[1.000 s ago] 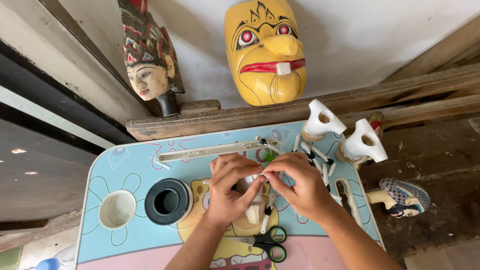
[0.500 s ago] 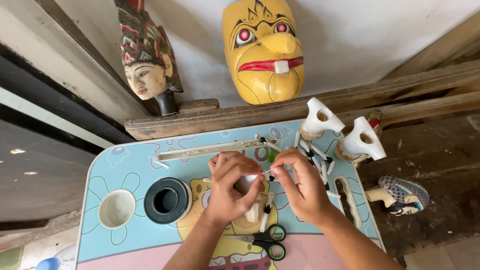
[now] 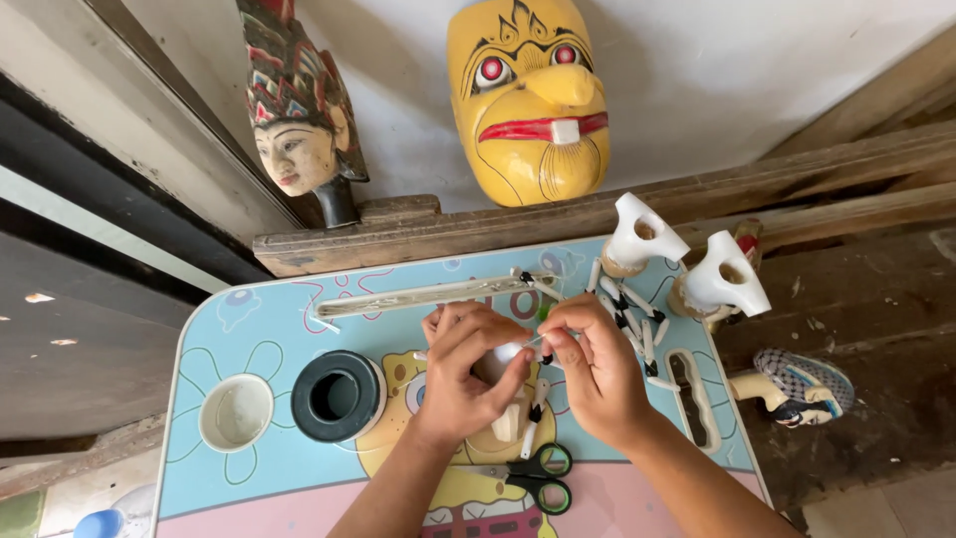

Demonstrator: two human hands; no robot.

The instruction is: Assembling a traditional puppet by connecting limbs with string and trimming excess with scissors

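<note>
Both hands [image 3: 528, 364] pinch a small white piece [image 3: 508, 352] above the scissors [image 3: 538, 476].

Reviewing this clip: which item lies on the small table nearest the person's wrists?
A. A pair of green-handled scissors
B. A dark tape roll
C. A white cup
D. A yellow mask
A. The green-handled scissors lie on the table right between the forearms, just below the left hand and right hand; the cup and tape roll sit farther left.
</note>
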